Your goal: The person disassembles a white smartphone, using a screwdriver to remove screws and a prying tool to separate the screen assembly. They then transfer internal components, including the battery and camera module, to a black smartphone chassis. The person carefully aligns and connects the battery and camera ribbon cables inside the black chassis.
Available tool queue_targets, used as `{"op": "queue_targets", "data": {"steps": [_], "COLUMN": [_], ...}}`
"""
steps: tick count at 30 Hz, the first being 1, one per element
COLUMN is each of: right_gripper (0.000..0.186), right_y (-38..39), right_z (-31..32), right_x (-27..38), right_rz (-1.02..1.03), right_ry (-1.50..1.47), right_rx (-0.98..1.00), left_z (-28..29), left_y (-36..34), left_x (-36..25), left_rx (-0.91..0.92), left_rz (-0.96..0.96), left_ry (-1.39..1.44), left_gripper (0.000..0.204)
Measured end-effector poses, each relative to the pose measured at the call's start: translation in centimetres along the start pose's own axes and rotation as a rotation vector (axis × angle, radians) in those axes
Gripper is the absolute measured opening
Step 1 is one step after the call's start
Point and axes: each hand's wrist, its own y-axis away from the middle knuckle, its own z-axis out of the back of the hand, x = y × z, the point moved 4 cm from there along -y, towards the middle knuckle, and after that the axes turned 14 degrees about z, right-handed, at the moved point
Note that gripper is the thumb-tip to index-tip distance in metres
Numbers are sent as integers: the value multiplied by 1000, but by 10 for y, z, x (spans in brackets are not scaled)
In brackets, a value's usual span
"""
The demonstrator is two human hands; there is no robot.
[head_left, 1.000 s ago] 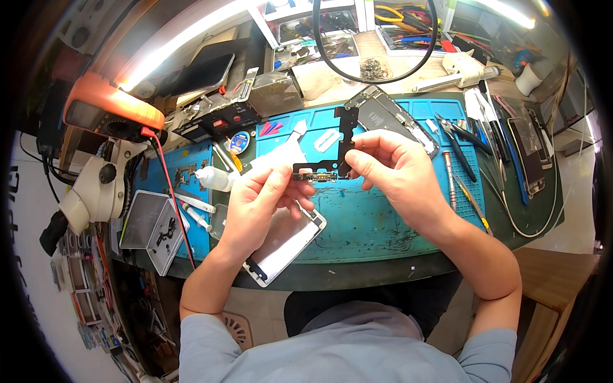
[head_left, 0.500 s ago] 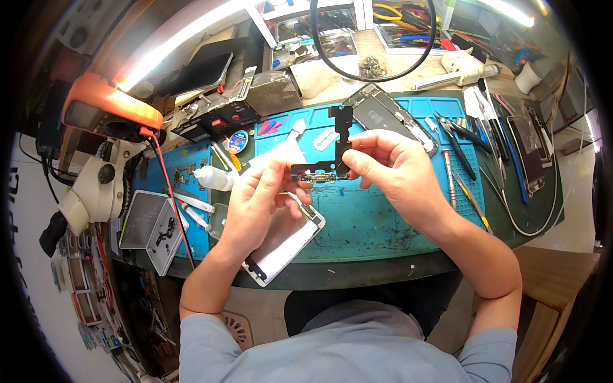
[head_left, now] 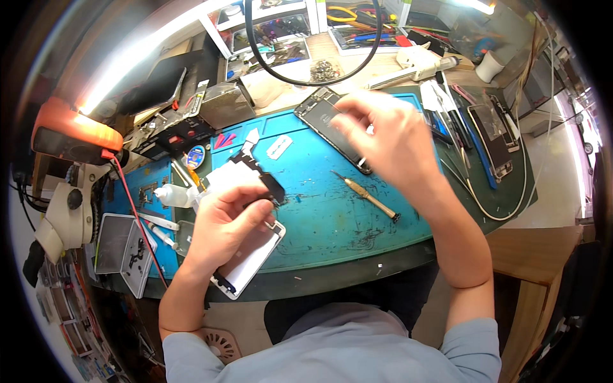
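Observation:
Between the thumb and fingers of my left hand (head_left: 227, 223) is a dark phone circuit board (head_left: 273, 187), partly covered by the fingers. It hangs just above a white phone screen panel (head_left: 246, 265), which lies tilted at the mat's near left edge. My right hand (head_left: 389, 137) is raised over the right side of an opened phone (head_left: 325, 121), its fingers bent and smeared by motion; I cannot make out whether it holds anything. A screwdriver with a gold-coloured handle (head_left: 370, 198) lies slantwise on the blue mat (head_left: 319, 236), below the phone.
At the left are an orange multimeter (head_left: 76, 134), a white bottle (head_left: 175, 195) and an open clear box (head_left: 128, 255) with small dark parts. Several tools and another phone (head_left: 490, 143) lie at the right. A black ring (head_left: 313, 83) hangs over the back.
The view has shifted. My right hand has let go of the circuit board and moved away toward the opened phone. The board stays in my left hand. A screwdriver now shows on the mat's middle.

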Motion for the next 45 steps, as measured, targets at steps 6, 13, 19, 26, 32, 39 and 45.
{"op": "queue_targets", "data": {"steps": [6, 13, 19, 26, 32, 39, 45], "right_gripper": [72, 77, 71, 57, 50, 44, 44], "right_y": [6, 11, 9, -4, 7, 26, 31], "right_z": [-6, -19, -19, -16, -35, -55, -56], "right_x": [-27, -30, -26, -37, -5, 20, 25], "right_rz": [-203, -141, -227, -401, -657, -878, -870], "right_ry": [372, 237, 26, -630, -1356, -1744, -2059], "right_rx": [411, 379, 310, 167, 310, 518, 587], "left_z": [0, 2, 5, 10, 6, 10, 19], "left_y": [0, -3, -6, -9, -2, -2, -8], "left_x": [-4, -4, -3, -7, -17, -21, -7], "left_rx": [-39, -42, -78, -113, -235, -218, -202], "left_rz": [-63, -83, -71, -25, -153, -256, -146], "left_ry": [12, -7, 4, 140, 158, 93, 117], "left_gripper": [19, 19, 19, 52, 77, 69, 40]}}
